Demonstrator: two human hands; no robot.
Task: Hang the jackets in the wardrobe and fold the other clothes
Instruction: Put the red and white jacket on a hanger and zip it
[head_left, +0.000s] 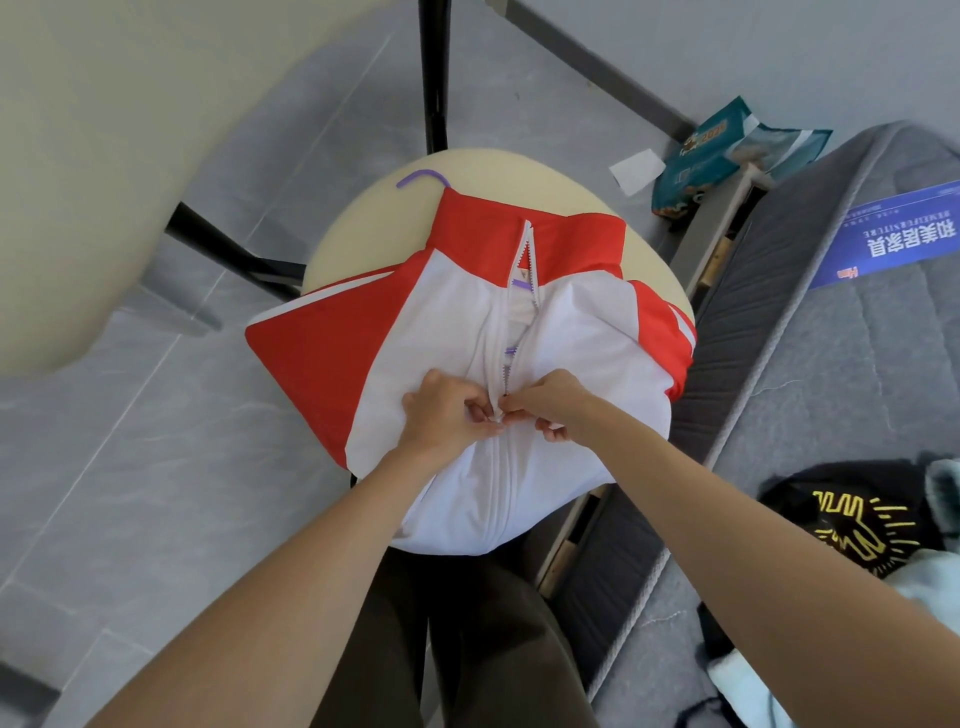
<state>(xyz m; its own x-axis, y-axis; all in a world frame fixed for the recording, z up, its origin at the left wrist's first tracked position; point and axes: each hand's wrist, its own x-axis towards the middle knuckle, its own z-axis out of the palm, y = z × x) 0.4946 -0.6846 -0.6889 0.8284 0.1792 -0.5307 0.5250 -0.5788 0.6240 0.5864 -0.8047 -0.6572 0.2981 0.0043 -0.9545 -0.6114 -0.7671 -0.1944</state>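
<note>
Jacket (457, 322) rests on stool (519, 176), hook (421, 178) at eleven o'clock. Fingers (483, 415) of left hand (447, 410) and right hand (558, 402) pinch its zip (506, 374), likely closing it.

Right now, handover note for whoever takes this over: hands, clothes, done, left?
Left hand: pinches the jacket beside the zip.
Right hand: pinches the zip at the pull.
Jacket: lies front up on the stool, with the hanger inside and its hook out at the collar.
Black T-shirt and pale blue cloth: unfolded on the mattress.
Done: hanger in, zip closed below the hands.
Left: zip the upper part, hang the jacket (wardrobe not in view), fold the rest.
</note>
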